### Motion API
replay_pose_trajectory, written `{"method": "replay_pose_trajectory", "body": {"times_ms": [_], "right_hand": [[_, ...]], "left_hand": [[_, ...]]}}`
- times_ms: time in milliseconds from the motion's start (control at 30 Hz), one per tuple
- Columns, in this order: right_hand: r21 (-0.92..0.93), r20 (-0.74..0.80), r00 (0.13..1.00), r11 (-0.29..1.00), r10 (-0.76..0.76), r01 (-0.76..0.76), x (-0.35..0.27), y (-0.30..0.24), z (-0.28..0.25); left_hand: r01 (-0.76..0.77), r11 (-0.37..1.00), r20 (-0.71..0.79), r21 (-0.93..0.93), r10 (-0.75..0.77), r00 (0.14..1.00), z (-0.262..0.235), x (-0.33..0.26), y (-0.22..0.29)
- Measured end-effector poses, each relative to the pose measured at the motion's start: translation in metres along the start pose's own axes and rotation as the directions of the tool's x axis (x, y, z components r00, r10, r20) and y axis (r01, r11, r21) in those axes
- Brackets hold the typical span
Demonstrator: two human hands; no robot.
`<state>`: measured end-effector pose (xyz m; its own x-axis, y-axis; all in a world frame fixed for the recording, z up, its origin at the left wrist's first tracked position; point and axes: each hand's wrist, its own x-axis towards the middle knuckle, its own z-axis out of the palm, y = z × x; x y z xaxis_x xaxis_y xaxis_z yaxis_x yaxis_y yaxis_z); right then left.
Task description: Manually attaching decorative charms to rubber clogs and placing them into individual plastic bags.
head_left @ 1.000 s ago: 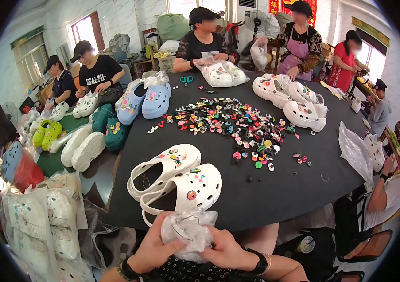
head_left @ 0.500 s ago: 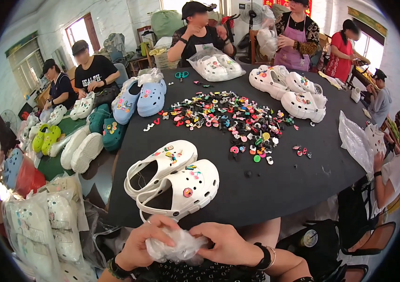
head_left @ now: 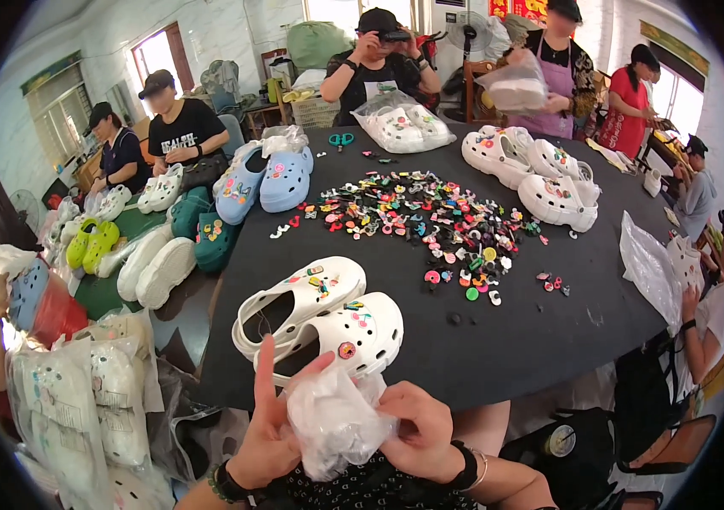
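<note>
Low at the table's near edge, a crumpled clear plastic bag is bunched between my two hands. My left hand holds it from the left, its index finger pointing up and another finger stretched behind the plastic. My right hand pinches the bag's right side between thumb and fingers. Just beyond, a pair of white clogs with colourful charms lies on the black table: the nearer clog is partly behind my left fingers, and the farther clog sits behind it.
A heap of small shoe charms spreads over the black table. Blue clogs, bagged white clogs and loose white clogs stand beyond. Bagged shoes are stacked at lower left. Several people work around.
The bag has been lifted slightly and loosened into a bigger bunch. My left index finger has straightened upward. Across the table, a person raised both hands to their cap; another now holds out a bag.
</note>
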<state>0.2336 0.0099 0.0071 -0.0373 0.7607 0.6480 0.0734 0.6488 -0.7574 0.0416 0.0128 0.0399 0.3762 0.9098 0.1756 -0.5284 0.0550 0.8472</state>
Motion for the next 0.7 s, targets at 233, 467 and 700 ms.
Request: {"method": "replay_pose_trajectory", "body": {"times_ms": [233, 467, 700], "right_hand": [[-0.029, 0.169, 0.985, 0.999, -0.021, 0.026, 0.001, 0.009, 0.002], [-0.322, 0.354, 0.927, 0.947, 0.122, -0.002, 0.034, -0.007, -0.016], [-0.578, 0.206, 0.967, 0.816, 0.149, -0.003, 0.028, 0.029, -0.03]], "left_hand": [[0.081, 0.73, -0.011, 0.678, -0.101, 0.995, 0.0, 0.006, 0.018], [-0.066, 0.127, 0.01, 0.99, 0.401, 0.916, -0.042, 0.035, 0.051], [0.011, -0.042, -0.008, 0.999, 0.074, 0.997, -0.107, 0.102, 0.059]]}}
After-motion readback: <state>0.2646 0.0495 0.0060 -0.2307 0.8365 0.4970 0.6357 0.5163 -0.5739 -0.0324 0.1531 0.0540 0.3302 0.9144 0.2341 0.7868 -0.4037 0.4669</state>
